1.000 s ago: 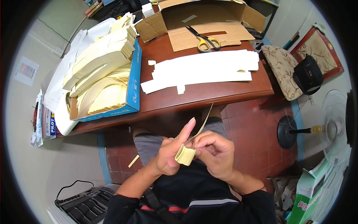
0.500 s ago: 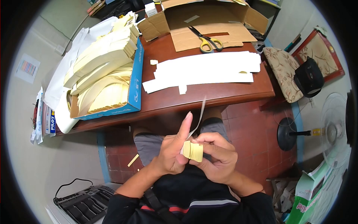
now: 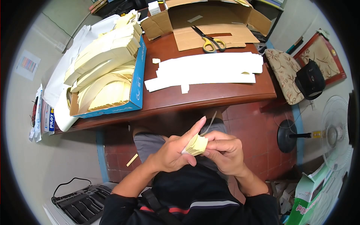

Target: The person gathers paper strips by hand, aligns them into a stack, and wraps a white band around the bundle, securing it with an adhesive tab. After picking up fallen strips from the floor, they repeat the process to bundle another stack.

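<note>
My left hand [image 3: 173, 150] grips a small stack of yellow paper strips [image 3: 197, 145], its thumb stretched up and away. A white paper edge shows along the stack's lower left side. A thin pale strip [image 3: 212, 123] sticks out beyond the stack, slightly blurred. At the stack's right side, my right hand [image 3: 226, 153] pinches its edge between thumb and fingers. Both hands are over my lap, in front of the desk. The far part of the stack is hidden behind the fingers.
On the desk [image 3: 210, 98] lie white paper strips [image 3: 210, 70] and black-and-yellow scissors [image 3: 210, 44]. A blue box [image 3: 137, 80] of yellow strips [image 3: 101, 63] stands left, an opened cardboard box [image 3: 217, 22] behind. A chair [image 3: 284, 71] and a fan [image 3: 333, 135] are to the right.
The stack has tilted, and its yellow ends now fan out. The thin strip's free end has dropped lower and moved right. My right hand has shifted slightly right.
</note>
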A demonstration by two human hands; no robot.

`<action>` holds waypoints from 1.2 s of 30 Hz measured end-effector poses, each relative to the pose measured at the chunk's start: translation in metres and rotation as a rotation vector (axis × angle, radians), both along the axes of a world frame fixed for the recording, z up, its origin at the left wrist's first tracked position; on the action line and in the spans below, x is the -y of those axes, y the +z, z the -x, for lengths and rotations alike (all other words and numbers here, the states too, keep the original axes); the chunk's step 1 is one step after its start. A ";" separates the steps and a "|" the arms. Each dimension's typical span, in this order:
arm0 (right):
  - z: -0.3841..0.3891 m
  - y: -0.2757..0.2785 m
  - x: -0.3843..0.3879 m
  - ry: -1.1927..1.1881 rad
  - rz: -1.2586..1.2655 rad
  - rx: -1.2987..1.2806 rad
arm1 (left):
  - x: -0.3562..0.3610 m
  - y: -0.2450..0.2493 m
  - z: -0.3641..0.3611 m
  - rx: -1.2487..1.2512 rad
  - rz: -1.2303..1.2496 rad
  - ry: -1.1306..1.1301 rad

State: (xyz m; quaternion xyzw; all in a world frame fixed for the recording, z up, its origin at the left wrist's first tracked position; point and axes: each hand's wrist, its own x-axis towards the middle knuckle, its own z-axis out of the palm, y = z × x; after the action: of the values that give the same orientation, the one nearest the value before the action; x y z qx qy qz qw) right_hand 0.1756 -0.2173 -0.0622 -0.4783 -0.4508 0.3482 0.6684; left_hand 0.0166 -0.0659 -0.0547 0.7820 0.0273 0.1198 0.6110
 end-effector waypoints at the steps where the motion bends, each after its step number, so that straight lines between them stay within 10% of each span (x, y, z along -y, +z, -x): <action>1: -0.001 0.001 0.000 -0.021 -0.017 0.092 | 0.001 -0.002 -0.001 0.007 0.032 -0.016; 11: -0.034 0.030 -0.022 -0.234 -0.367 0.872 | -0.027 0.001 0.006 -0.361 0.569 -0.445; 20: -0.050 0.039 -0.028 0.241 -0.498 1.256 | -0.024 0.005 0.000 -0.638 1.089 -0.678; 36: -0.133 0.070 -0.020 0.029 -0.435 1.438 | -0.043 0.062 -0.133 -0.732 0.681 -0.713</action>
State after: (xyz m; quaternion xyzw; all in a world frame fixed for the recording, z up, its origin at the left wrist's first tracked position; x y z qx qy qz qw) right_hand 0.3085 -0.1970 0.0081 -0.4390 -0.8411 -0.1382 0.2841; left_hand 0.1495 -0.0224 0.0074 0.4944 0.0086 -0.3836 0.7800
